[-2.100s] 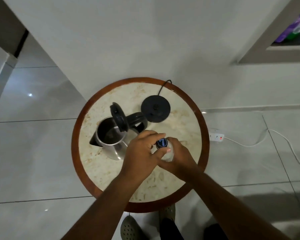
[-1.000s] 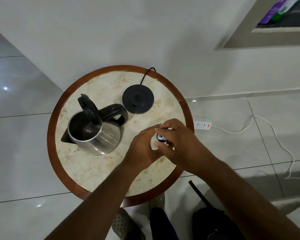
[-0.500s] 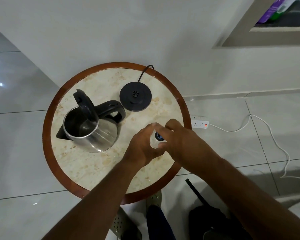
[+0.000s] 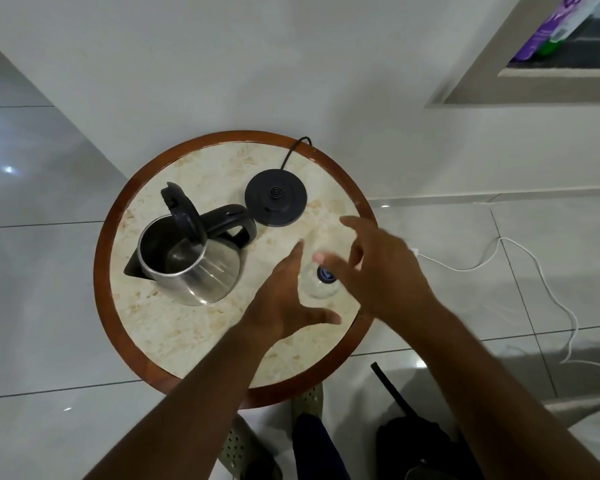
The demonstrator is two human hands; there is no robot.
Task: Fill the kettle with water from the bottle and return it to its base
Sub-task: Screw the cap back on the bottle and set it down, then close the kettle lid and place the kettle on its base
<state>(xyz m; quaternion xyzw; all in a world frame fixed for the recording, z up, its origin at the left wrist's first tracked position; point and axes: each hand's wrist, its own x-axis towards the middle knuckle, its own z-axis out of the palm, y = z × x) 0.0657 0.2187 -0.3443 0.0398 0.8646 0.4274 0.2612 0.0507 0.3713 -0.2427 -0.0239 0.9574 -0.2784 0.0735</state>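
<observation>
Between spread fingers: one bottle (image 4: 323,279), cap on, gripped by neither. Left hand (image 4: 284,299) and right hand (image 4: 381,271), both wide open, empty. Beyond fingertips: one kettle (image 4: 191,261), lid up; one base (image 4: 276,197), apart.

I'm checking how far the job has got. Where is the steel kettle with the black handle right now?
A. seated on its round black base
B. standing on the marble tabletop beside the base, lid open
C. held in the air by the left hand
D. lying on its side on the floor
B: the steel kettle with the black handle stands on the round marble tabletop, lid raised, left of the empty round black base; neither hand touches it.
</observation>
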